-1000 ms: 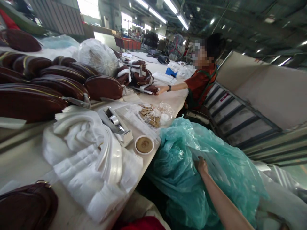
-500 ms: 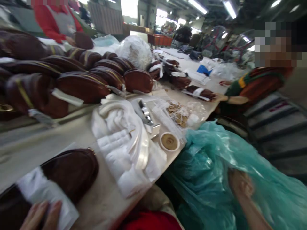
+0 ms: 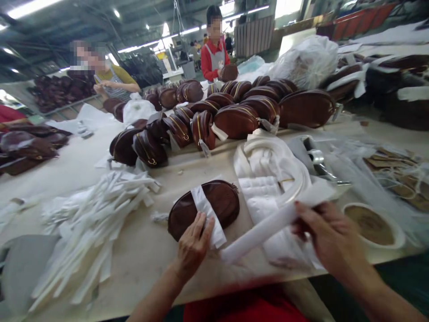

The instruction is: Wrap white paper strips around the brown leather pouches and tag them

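Observation:
A brown oval zippered pouch (image 3: 223, 199) lies on the table in front of me, a white band (image 3: 205, 201) across its middle. My left hand (image 3: 193, 248) rests on the pouch and band with its fingers stretched out. To the right, my right hand (image 3: 331, 232) is closed on one end of a long white strip (image 3: 258, 237), whose other end points down left toward the pouch. Behind that strip sits a stack of folded white padding and curved white rolls (image 3: 268, 156). What the strip is made of, I cannot tell.
Many brown pouches (image 3: 234, 120) are heaped across the back. Loose white strips (image 3: 90, 214) pile up at left. A tape roll (image 3: 373, 223), a metal dispenser (image 3: 318, 158) and tan tags (image 3: 395, 165) are at right. Two co-workers (image 3: 214, 58) stand beyond the table.
The view has swung left. My right hand has come from the green plastic bag up over the table and now holds a white strip. My left hand stays on the banded pouch.

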A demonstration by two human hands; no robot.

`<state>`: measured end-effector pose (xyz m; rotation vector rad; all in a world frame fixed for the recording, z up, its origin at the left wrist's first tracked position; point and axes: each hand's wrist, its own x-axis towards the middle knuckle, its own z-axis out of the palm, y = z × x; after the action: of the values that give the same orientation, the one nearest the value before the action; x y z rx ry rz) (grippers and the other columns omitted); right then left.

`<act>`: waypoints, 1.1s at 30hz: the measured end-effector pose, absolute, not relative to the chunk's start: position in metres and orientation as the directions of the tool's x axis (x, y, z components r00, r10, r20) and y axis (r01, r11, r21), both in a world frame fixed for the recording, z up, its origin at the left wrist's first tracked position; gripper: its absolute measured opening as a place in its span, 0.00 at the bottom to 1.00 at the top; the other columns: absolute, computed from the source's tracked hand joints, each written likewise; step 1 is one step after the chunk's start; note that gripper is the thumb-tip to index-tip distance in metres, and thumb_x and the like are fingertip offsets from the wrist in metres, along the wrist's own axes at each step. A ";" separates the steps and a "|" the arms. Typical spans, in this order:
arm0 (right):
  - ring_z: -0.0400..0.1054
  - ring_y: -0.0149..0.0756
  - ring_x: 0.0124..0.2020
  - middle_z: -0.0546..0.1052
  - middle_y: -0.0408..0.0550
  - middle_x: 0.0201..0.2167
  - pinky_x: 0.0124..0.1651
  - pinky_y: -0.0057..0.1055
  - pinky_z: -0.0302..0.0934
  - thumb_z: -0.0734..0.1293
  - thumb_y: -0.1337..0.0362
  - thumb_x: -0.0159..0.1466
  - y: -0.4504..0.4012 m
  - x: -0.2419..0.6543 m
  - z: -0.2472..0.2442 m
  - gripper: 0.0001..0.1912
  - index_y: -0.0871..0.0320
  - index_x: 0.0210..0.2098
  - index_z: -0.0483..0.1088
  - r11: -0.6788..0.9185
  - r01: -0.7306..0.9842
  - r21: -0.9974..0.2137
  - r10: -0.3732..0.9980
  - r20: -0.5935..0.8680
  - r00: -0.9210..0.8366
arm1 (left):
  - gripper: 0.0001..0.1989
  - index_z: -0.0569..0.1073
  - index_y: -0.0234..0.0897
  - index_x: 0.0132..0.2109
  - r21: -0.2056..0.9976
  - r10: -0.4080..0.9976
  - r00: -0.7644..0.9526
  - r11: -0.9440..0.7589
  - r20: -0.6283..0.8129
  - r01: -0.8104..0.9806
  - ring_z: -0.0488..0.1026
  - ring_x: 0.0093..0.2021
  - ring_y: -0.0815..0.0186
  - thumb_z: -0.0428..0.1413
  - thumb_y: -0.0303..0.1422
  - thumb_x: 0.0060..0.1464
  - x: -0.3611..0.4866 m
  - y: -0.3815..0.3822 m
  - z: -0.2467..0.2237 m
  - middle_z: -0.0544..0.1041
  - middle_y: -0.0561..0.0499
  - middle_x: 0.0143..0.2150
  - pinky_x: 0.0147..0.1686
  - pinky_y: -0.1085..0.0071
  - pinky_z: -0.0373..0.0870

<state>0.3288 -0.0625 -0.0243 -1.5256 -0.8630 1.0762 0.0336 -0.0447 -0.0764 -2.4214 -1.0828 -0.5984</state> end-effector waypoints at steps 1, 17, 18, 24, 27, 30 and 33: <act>0.67 0.33 0.19 0.72 0.43 0.18 0.21 0.28 0.64 0.67 0.47 0.56 -0.059 0.314 -0.025 0.19 0.58 0.32 0.67 -0.254 -0.065 -0.965 0.925 -0.262 0.275 | 0.25 0.59 0.33 0.62 -0.183 0.600 0.594 -0.605 0.536 0.775 0.67 0.56 0.57 0.43 0.18 0.58 0.032 -0.044 -0.075 0.71 0.37 0.53 0.51 0.67 0.71; 0.74 0.37 0.26 0.77 0.50 0.32 0.30 0.34 0.73 0.62 0.62 0.61 -0.029 0.227 -0.099 0.07 0.56 0.38 0.65 -0.298 -0.386 -0.873 0.953 -0.292 -0.076 | 0.22 0.63 0.29 0.58 -0.096 0.665 0.637 -0.659 0.390 0.746 0.69 0.54 0.53 0.46 0.27 0.56 0.031 -0.037 -0.045 0.67 0.35 0.56 0.48 0.63 0.73; 0.74 0.37 0.27 0.77 0.50 0.33 0.31 0.34 0.73 0.62 0.61 0.60 -0.029 0.228 -0.098 0.07 0.56 0.37 0.65 -0.307 -0.382 -0.872 0.950 -0.305 -0.066 | 0.23 0.63 0.28 0.58 -0.099 0.665 0.632 -0.654 0.397 0.750 0.68 0.55 0.51 0.48 0.30 0.57 0.033 -0.040 -0.047 0.67 0.34 0.56 0.48 0.62 0.73; 0.74 0.39 0.28 0.77 0.49 0.30 0.34 0.37 0.73 0.64 0.59 0.59 -0.027 0.230 -0.094 0.08 0.57 0.33 0.65 -0.352 -0.353 -0.867 0.930 -0.366 -0.028 | 0.23 0.62 0.28 0.60 -0.145 0.647 0.580 -0.597 0.495 0.789 0.65 0.58 0.49 0.47 0.25 0.57 0.040 -0.047 -0.065 0.67 0.33 0.55 0.49 0.60 0.70; 0.74 0.38 0.31 0.77 0.49 0.31 0.38 0.36 0.73 0.63 0.57 0.60 -0.032 0.232 -0.094 0.09 0.57 0.32 0.64 -0.384 -0.326 -0.864 0.918 -0.394 -0.037 | 0.20 0.65 0.28 0.57 -0.125 0.658 0.539 -0.567 0.526 0.814 0.63 0.59 0.50 0.46 0.23 0.58 0.044 -0.050 -0.071 0.67 0.32 0.55 0.51 0.58 0.68; 0.74 0.37 0.30 0.77 0.50 0.32 0.34 0.34 0.72 0.62 0.55 0.61 -0.047 0.242 -0.092 0.13 0.60 0.35 0.66 -0.402 -0.170 -0.900 0.916 -0.393 -0.081 | 0.17 0.67 0.28 0.55 -0.121 0.657 0.511 -0.544 0.555 0.830 0.62 0.60 0.50 0.46 0.22 0.59 0.047 -0.054 -0.074 0.68 0.33 0.54 0.51 0.59 0.69; 0.74 0.36 0.27 0.77 0.51 0.32 0.29 0.32 0.71 0.64 0.60 0.62 -0.060 0.253 -0.087 0.12 0.61 0.41 0.69 0.004 0.235 -0.972 0.998 -0.012 -0.066 | 0.17 0.67 0.28 0.55 -0.112 0.664 0.494 -0.530 0.561 0.841 0.59 0.62 0.49 0.45 0.23 0.60 0.050 -0.057 -0.077 0.68 0.32 0.54 0.51 0.58 0.69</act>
<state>0.2528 -0.0599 -0.0866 -1.3527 -1.4323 1.1403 0.0498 -0.0574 -0.0773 -2.3704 -1.2544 -0.6537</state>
